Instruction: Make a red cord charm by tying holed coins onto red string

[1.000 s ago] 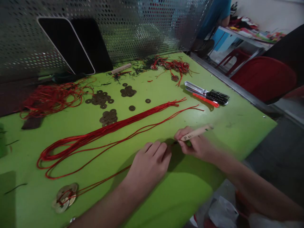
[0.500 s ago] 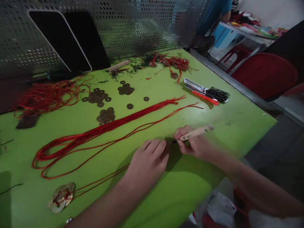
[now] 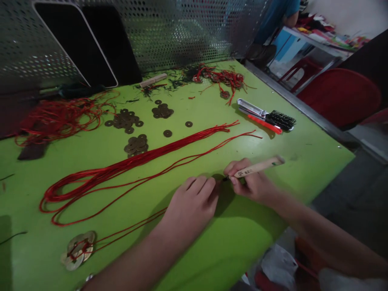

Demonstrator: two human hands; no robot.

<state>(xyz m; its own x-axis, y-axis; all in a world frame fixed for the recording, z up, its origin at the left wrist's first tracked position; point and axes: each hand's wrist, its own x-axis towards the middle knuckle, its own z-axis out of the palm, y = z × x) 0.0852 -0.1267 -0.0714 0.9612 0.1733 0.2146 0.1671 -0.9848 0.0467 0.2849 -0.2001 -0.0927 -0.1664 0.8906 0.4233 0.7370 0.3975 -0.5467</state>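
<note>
Nearest you, the tied coins [image 3: 79, 251] trail red cords [image 3: 145, 220] to your left hand [image 3: 191, 202], fingers bent, grip hidden. Just beside it, your right hand [image 3: 250, 182] pinches the wooden-handled tool [image 3: 259, 166]. Beyond lie the cord bundle [image 3: 145, 157] and hairbrush [image 3: 280, 119].

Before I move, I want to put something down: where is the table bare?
The green table is bare between the hairbrush, the right hand and the right edge, and between the left forearm and the near edge. Crowded: the back, with tangled red cord, coins and dark scraps; looped cords cross the middle.
</note>
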